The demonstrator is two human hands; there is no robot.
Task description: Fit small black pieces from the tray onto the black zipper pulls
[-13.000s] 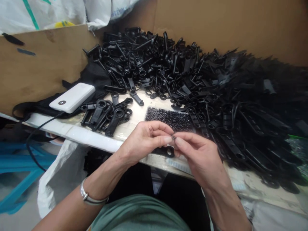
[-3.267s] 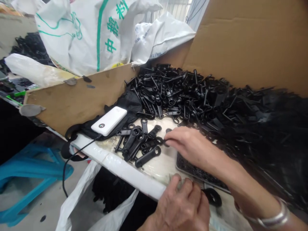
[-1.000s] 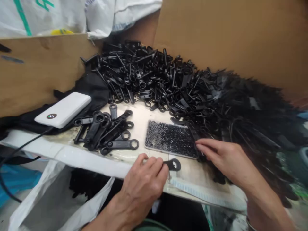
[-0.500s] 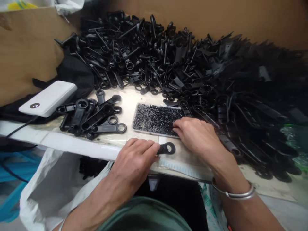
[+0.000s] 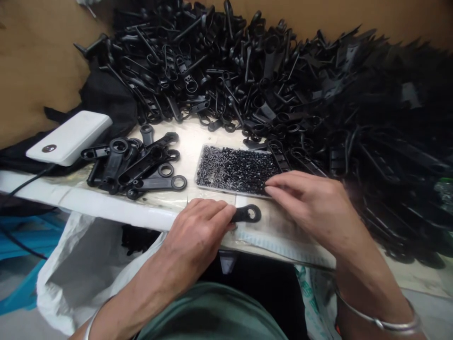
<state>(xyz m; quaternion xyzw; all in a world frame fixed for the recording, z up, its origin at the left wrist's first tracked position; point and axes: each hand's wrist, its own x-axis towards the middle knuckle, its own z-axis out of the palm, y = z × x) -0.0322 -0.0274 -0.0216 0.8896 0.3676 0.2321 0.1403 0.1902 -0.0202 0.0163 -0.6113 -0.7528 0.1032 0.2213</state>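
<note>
My left hand [image 5: 201, 231] is closed around a black plastic arm-shaped part [image 5: 248, 213] at the table's front edge; its ringed end sticks out to the right. Just behind it lies a shallow clear tray [image 5: 215, 190] full of tiny black and silvery pieces [image 5: 233, 169]. At the tray's right front corner, my right hand [image 5: 307, 198] has thumb and forefinger pinched together. Whatever may be between those fingertips is too small to make out. A small group of similar black parts [image 5: 141, 165] rests to the left of the tray.
A big heap of black parts [image 5: 212, 61] fills the back and right of the table. On the left, a white power bank [image 5: 71, 137] with a cable lies on black cloth. An open white sack [image 5: 81, 264] hangs below the front edge. Cardboard [image 5: 42, 61] stands behind.
My right hand has drawn slightly right, from over the tiny pieces to the tray's corner, fingertips still together. My left hand keeps its hold on the black part. The view has shifted a little.
</note>
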